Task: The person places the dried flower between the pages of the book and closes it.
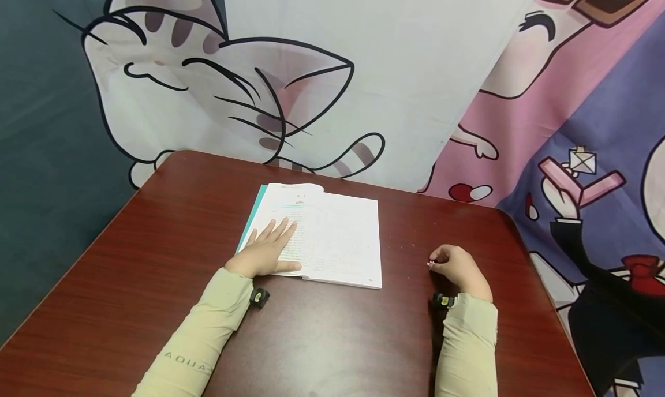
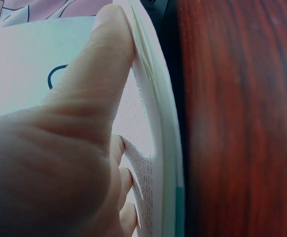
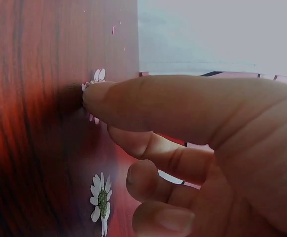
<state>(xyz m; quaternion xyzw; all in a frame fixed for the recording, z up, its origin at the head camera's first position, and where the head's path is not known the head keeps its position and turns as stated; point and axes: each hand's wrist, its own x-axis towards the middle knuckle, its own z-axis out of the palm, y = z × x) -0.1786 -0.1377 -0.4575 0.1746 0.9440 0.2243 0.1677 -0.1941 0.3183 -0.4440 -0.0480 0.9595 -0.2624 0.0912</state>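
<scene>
An open book point(image 1: 343, 235) with white pages and a teal cover edge lies on the table. My left hand point(image 1: 265, 253) rests on its left page, fingers spread, with the thumb along the lower edge by the spine. To the right of the book, the thumb and forefinger of my right hand point(image 1: 459, 267) pinch a small pale-pink flower point(image 3: 99, 75), partly hidden behind the thumb in the right wrist view. Close by on the tabletop lies a white daisy-like flower point(image 3: 101, 202) with a green centre; in the head view the right hand covers it.
The reddish-brown wooden table point(image 1: 332, 333) has rounded far corners. Tiny pink bits point(image 3: 113, 28) are scattered on it beyond the right hand. A cartoon-printed cloth point(image 1: 405, 68) hangs behind the table's far edge and along the right side.
</scene>
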